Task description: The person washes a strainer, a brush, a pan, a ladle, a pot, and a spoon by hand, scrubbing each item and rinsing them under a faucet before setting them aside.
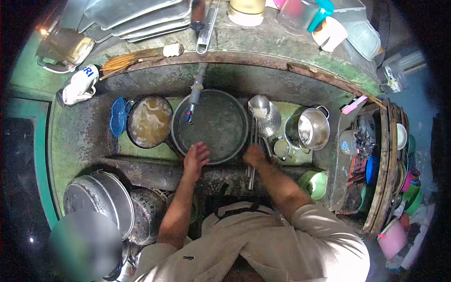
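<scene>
My left hand (196, 157) reaches over the near rim of a large dark basin (176, 141), fingers spread, holding nothing visible. The basin stands beneath a grey pipe tap (193, 98) with a blue handle. My right hand (254, 155) is closed over long thin metal handles (251, 177), just right of the basin; the fingers hide part of them. Beyond that hand lie a metal ladle (260, 105) and a perforated skimmer (270, 123). A dark wok (150, 121) holding cloudy brownish liquid sits left of the basin, its handle pointing towards my left hand.
Right of the utensils are a small cup (281, 148), a steel pot (314, 128) and a green bowl (318, 184). A blue basket (118, 117) stands left of the wok. Large metal pots (101, 195) are at near left. Trays (141, 19) and a mug (81, 85) line the ledge.
</scene>
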A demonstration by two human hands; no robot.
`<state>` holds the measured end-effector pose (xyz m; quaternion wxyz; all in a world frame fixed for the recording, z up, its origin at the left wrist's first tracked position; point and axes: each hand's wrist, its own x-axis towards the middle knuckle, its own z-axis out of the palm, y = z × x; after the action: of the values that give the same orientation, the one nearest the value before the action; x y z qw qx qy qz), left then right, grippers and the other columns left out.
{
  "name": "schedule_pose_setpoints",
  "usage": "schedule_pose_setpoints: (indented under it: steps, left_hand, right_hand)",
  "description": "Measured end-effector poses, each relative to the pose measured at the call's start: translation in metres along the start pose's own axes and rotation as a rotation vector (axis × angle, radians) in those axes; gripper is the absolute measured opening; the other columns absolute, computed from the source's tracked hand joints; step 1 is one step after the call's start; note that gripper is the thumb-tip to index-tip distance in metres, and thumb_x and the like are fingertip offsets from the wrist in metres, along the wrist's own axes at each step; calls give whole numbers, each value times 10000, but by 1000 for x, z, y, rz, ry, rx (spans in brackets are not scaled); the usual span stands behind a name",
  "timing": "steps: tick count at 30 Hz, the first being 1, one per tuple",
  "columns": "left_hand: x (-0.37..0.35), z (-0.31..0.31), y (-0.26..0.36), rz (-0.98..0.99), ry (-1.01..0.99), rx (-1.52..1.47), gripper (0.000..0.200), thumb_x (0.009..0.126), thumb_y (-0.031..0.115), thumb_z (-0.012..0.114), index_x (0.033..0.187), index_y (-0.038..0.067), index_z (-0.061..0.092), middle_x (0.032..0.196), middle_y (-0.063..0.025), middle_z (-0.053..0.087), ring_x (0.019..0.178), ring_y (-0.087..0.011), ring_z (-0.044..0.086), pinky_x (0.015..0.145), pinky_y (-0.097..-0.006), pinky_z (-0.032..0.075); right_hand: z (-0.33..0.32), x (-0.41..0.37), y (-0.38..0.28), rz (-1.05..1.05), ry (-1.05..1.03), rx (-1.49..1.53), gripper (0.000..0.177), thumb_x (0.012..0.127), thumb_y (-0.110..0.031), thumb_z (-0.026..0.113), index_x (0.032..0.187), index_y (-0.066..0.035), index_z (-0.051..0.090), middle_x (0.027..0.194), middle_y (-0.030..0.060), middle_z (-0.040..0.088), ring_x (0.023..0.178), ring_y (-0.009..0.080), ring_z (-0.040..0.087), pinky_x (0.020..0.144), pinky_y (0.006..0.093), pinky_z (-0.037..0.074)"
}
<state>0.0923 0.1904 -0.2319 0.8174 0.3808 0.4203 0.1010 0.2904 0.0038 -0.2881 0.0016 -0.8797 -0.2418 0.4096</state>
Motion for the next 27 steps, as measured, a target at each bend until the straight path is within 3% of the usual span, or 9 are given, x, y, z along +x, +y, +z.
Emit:
schedule_pose_setpoints:
  steps: [2, 4, 6, 12, 14, 16, 20, 21, 27]
  left_hand:
    - [2, 6, 5, -46, 19, -88, 490, 982, 459, 388, 1304, 97, 461, 1246, -104, 520, 1078, -252, 541, 875, -427, 444]
    - [7, 2, 0, -47, 28, -132, 486, 983, 463, 382, 1298, 103, 466, 1229, -96, 532, 1059, -236, 550, 854, -412, 453]
    - [11, -4, -8, -85, 36, -109, 462, 982, 446, 396, 1285, 105, 474, 1201, -81, 548, 1053, -226, 554, 840, -391, 457]
    - [69, 3, -34, -72, 29, -207, 409, 920, 349, 565, 1258, 131, 489, 1149, -43, 561, 957, -175, 581, 727, -331, 484]
    - [102, 15, -42, 18, 84, -118, 473, 877, 348, 631, 1261, 114, 483, 1096, -54, 589, 913, -162, 591, 708, -315, 484]
    - [130, 15, -49, -108, 127, 73, 675, 853, 381, 658, 1392, 117, 349, 1168, -66, 566, 1082, -187, 522, 849, -424, 448]
    - [204, -13, -119, -295, 250, 144, 528, 870, 353, 639, 1301, 93, 480, 1156, -73, 573, 1066, -212, 534, 805, -425, 484]
    - [198, -8, -117, -263, 367, 185, 372, 843, 259, 663, 1107, 6, 593, 903, -108, 626, 790, -228, 607, 632, -401, 524]
    - [190, -24, -106, -213, 169, -162, 386, 854, 256, 638, 1157, 26, 573, 967, -133, 624, 813, -291, 644, 600, -452, 572]
  right_hand:
    - [3, 6, 12, -198, 3, -273, 437, 779, -254, 653, 1103, 28, 578, 954, 238, 621, 1007, 352, 594, 850, 430, 481]
    - [22, -9, 40, 41, 381, 531, 429, 832, -165, 595, 1214, 5, 496, 956, 240, 628, 974, 376, 597, 833, 441, 474]
    - [5, -52, 66, -159, 451, 565, 387, 866, -104, 539, 1235, -5, 481, 919, 265, 624, 924, 422, 599, 797, 456, 477]
    - [-64, -163, 54, -371, 358, -40, 652, 893, -104, 499, 1460, -71, 179, 836, 280, 601, 696, 433, 620, 647, 519, 512]
    - [-71, -159, 31, -321, 141, -107, 664, 891, -119, 500, 1466, -72, 172, 902, 284, 592, 705, 434, 618, 663, 501, 524]
    - [-62, -144, 11, -226, 23, -199, 624, 872, -148, 541, 1442, -117, 291, 947, 261, 618, 839, 430, 615, 765, 512, 499]
    - [-31, -108, 11, -416, 7, -325, 738, 769, -84, 586, 1443, -81, 284, 892, 245, 632, 838, 428, 614, 779, 510, 491]
    - [-23, -99, 16, -446, 18, -398, 791, 714, -68, 615, 1435, -57, 290, 881, 251, 634, 839, 427, 618, 771, 500, 496]
    - [-45, -109, 5, -347, -30, -230, 635, 808, -109, 576, 1407, -112, 365, 923, 267, 626, 816, 438, 617, 753, 498, 499]
